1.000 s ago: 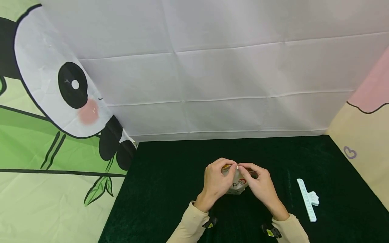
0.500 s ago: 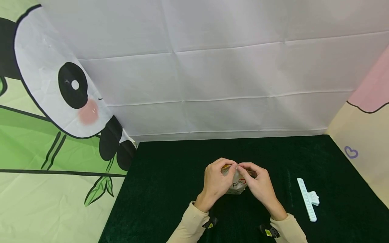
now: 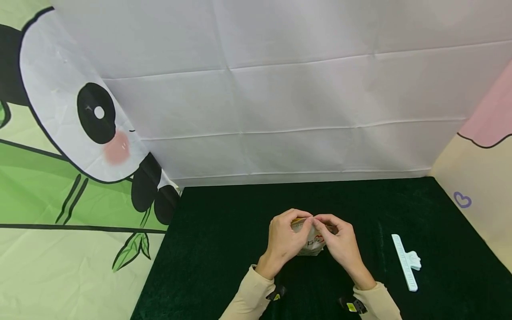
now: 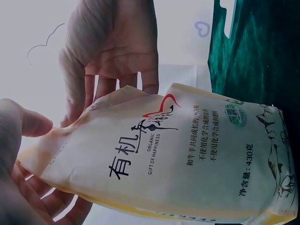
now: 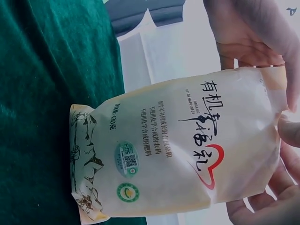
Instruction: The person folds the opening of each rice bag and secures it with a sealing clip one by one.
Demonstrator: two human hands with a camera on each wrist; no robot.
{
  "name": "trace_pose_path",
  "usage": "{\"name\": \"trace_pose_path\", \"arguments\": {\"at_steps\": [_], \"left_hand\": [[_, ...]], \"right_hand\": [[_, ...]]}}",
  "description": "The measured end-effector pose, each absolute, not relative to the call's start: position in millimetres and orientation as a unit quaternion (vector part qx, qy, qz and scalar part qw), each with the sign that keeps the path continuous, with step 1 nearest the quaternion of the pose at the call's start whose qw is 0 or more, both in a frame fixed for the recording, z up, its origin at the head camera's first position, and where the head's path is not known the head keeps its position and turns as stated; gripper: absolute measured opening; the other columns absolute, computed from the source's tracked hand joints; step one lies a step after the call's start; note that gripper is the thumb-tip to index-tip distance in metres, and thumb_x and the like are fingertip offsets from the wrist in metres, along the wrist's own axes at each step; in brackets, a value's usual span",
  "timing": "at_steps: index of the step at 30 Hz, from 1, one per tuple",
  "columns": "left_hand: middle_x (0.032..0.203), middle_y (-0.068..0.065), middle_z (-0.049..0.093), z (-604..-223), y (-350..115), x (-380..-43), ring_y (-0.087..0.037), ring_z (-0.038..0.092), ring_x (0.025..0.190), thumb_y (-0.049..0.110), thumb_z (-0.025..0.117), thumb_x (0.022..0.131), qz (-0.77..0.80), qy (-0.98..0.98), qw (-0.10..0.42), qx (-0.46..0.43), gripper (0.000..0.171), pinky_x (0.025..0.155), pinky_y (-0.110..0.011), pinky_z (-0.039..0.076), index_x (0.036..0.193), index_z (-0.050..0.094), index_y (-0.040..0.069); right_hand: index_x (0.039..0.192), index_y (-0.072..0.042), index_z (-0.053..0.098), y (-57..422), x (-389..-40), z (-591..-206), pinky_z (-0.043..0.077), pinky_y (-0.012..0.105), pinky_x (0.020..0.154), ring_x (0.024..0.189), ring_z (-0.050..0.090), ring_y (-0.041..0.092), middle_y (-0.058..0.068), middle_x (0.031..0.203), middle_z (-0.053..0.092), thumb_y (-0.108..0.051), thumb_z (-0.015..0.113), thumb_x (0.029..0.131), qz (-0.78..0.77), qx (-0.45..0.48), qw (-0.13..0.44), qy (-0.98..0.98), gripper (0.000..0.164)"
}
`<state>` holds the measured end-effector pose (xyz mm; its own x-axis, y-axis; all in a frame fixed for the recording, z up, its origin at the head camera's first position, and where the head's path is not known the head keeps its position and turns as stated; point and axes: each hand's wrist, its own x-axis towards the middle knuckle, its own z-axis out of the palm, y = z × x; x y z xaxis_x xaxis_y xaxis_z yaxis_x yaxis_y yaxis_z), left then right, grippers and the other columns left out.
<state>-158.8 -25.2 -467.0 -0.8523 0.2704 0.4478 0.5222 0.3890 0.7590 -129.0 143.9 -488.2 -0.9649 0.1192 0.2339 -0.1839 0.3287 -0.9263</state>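
An upright pouch (image 3: 312, 243), white with yellow edges, bears black lettering and a red heart outline. Its bottom meets the dark green cloth. With thumb and fingers, my left hand (image 3: 283, 240) pinches the pouch's top edge on the left. The right hand (image 3: 342, 243) pinches the same edge on the right, the two thumbs almost meeting at the middle. From the left wrist, the printed front of the pouch (image 4: 187, 150) shows, narrowing towards the pinched top. In the right wrist view the pouch (image 5: 154, 145) shows its base flat on the cloth. My hands hide much of its top in the head view.
A pale bar-shaped bag clip (image 3: 405, 264) with a scalloped grip lies to the right of the hands on the green cloth (image 3: 224, 249). Behind the table hangs a white creased sheet (image 3: 288, 102). Printed cloth with a panda (image 3: 56, 89) covers the left side.
My right wrist and forearm have shifted slightly left. Both hands keep their pinch on the pouch's top edge, with the fingertips nearly still.
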Motion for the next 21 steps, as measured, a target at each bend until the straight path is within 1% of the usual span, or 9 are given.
{"name": "trace_pose_path", "arguments": {"at_steps": [7, 11, 21], "left_hand": [[0.105, 0.0, 0.081, -469.1, -25.1, -159.6, -0.013, 0.074, 0.095, 0.027, 0.073, 0.101, -0.493, -0.823, 0.132, -0.25, 0.013, 0.08, -0.025, 0.058, 0.105, 0.08, 0.017], [0.104, 0.0, 0.081, -469.7, -24.6, -159.0, -0.014, 0.074, 0.094, 0.025, 0.073, 0.1, -0.489, -0.826, 0.136, -0.246, 0.012, 0.079, -0.025, 0.058, 0.103, 0.08, 0.016], [0.103, -0.001, 0.081, -469.4, -24.0, -158.9, -0.013, 0.075, 0.093, 0.023, 0.07, 0.104, -0.481, -0.829, 0.145, -0.247, 0.014, 0.083, -0.027, 0.06, 0.105, 0.08, 0.014]], "right_hand": [[0.113, -0.003, 0.076, 142.9, -129.4, -491.7, 0.055, 0.016, 0.088, 0.098, 0.067, 0.0, 0.014, 0.112, 0.077, -0.01, 0.066, 0.105, 0.583, 0.018, 0.137, -0.801, 0.014], [0.112, -0.003, 0.076, 142.2, -129.4, -493.2, 0.055, 0.016, 0.088, 0.098, 0.067, -0.001, 0.014, 0.112, 0.077, -0.009, 0.067, 0.105, 0.586, 0.02, 0.141, -0.797, 0.013], [0.112, -0.004, 0.076, 141.3, -127.1, -492.4, 0.055, 0.018, 0.087, 0.096, 0.067, 0.002, 0.013, 0.111, 0.078, -0.013, 0.068, 0.105, 0.598, 0.019, 0.149, -0.787, 0.014]]}}
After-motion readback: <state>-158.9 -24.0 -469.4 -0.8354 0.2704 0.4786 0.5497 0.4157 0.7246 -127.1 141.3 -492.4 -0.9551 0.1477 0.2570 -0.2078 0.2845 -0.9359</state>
